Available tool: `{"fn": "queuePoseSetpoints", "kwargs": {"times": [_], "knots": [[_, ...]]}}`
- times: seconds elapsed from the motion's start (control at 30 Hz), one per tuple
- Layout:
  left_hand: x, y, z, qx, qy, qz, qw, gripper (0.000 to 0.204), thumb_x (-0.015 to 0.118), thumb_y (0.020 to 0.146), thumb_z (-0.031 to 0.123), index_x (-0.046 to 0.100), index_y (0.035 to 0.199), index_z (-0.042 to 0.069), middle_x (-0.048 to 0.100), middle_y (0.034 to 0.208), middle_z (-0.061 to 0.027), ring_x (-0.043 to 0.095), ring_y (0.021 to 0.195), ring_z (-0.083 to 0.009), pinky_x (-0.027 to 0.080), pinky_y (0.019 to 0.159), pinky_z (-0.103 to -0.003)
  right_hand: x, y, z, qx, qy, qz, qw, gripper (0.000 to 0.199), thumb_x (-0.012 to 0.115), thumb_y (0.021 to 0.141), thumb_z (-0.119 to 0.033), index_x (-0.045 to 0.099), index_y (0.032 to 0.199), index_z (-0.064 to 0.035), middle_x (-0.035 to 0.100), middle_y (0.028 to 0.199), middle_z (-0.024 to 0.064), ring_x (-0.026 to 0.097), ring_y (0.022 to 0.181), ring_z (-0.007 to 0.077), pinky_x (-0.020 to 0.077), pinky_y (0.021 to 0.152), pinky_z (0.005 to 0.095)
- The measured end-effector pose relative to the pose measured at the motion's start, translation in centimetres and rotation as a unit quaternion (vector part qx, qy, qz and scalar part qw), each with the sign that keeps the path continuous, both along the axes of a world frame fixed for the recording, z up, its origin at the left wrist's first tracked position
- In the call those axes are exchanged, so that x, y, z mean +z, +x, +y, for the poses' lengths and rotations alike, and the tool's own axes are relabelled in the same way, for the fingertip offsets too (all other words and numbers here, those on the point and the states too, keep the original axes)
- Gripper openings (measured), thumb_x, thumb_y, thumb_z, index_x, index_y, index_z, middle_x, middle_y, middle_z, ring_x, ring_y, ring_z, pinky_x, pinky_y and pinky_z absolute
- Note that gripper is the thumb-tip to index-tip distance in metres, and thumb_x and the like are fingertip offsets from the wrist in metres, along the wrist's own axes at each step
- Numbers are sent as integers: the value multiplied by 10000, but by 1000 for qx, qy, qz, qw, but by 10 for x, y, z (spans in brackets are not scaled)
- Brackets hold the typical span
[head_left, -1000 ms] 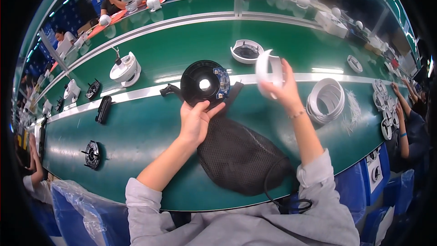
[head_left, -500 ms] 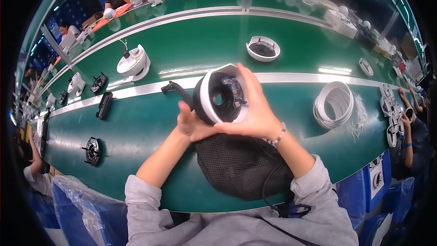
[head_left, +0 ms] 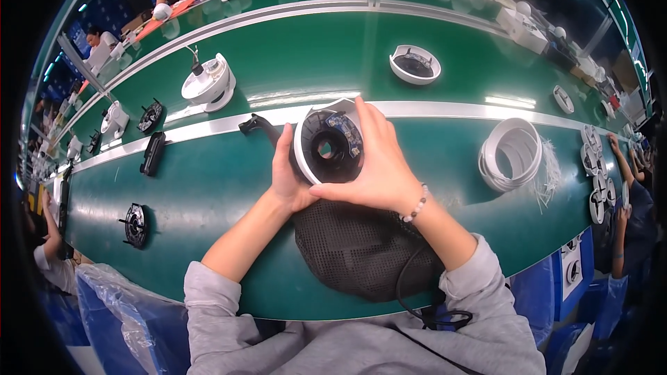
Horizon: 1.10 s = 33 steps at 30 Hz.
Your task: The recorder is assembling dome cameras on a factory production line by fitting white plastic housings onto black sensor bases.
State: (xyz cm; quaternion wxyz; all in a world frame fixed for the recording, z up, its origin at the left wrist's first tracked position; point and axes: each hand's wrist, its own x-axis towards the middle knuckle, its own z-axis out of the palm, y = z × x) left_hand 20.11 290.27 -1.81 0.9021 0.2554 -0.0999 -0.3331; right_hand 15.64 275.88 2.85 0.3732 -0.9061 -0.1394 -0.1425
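Between my two hands I hold a white round housing (head_left: 301, 147) with a black inside. A small circuit board (head_left: 345, 132) and a round central hole show in its open face, which is turned up toward me. My right hand (head_left: 382, 160) grips the right rim, thumb along the lower edge and fingers over the top. My left hand (head_left: 288, 177) is closed against the left and lower side; part of its fingers is hidden behind the housing. A black arm-like piece (head_left: 260, 127) sticks out behind the housing; whether it is joined to it, I cannot tell. Below lies a black mesh pad (head_left: 361, 250).
A white coil roll (head_left: 511, 155) with loose strands stands at right. Black round parts (head_left: 136, 226) and a black bar (head_left: 153, 153) lie left. On the far belt stand a white cup-shaped housing (head_left: 415, 64) and a white base (head_left: 208, 83). Co-workers' hands (head_left: 622, 208) work at far right.
The housing has tilted so its open face turns more toward me. My left fingers have risen along its left side. The view has shifted slightly.
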Motion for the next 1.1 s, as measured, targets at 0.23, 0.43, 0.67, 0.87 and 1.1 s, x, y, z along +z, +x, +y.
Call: {"fn": "queuePoseSetpoints", "kwargs": {"times": [0.23, 0.43, 0.67, 0.87, 1.1], "knots": [[0, -1, 16, -1, 20, -17, 1000, 652, 352, 784, 564, 382, 1188, 53, 456, 1147, -139, 455, 1059, -269, 375, 907, -422, 4, 0, 12, 1, 26, 33, 999, 1154, 769, 456, -445, 146, 1267, 90, 248, 1258, 264, 256, 1182, 361, 235, 979, 402], [-3, -2, 31, -18, 21, 20, 999, 688, 376, 748, 580, 375, 1193, 56, 454, 1142, -147, 450, 1060, -297, 375, 888, -452, 8, 3, 17, 0, 88, 65, 994, 1137, 774, 463, -432, 161, 1262, 97, 261, 1249, 272, 266, 1189, 361, 236, 984, 388], [-2, -3, 41, 20, 46, -20, 999, 756, 282, 764, 657, 345, 1222, 59, 424, 1188, -138, 437, 1087, -250, 386, 913, -397, -10, 2, 47, 10, 5, -21, 1000, 1144, 762, 439, -466, 173, 1231, 113, 258, 1187, 260, 300, 1080, 403, 286, 923, 442], [-4, 2, 57, -11, 35, -28, 999, 888, 214, 685, 752, 326, 1234, 64, 414, 1187, -134, 431, 1090, -247, 396, 902, -396, -7, 3, 63, 8, -36, -8, 999, 1165, 787, 424, -418, 148, 1253, 95, 249, 1216, 235, 315, 1065, 386, 303, 919, 426], [-3, 5, 71, -24, 56, 10, 998, 818, 168, 726, 717, 337, 1232, 96, 424, 1148, -126, 456, 1046, -235, 427, 868, -389, -2, 6, 74, 25, -82, -13, 996, 1165, 799, 399, -405, 173, 1263, 65, 254, 1210, 249, 316, 1070, 410, 322, 907, 433]]}}
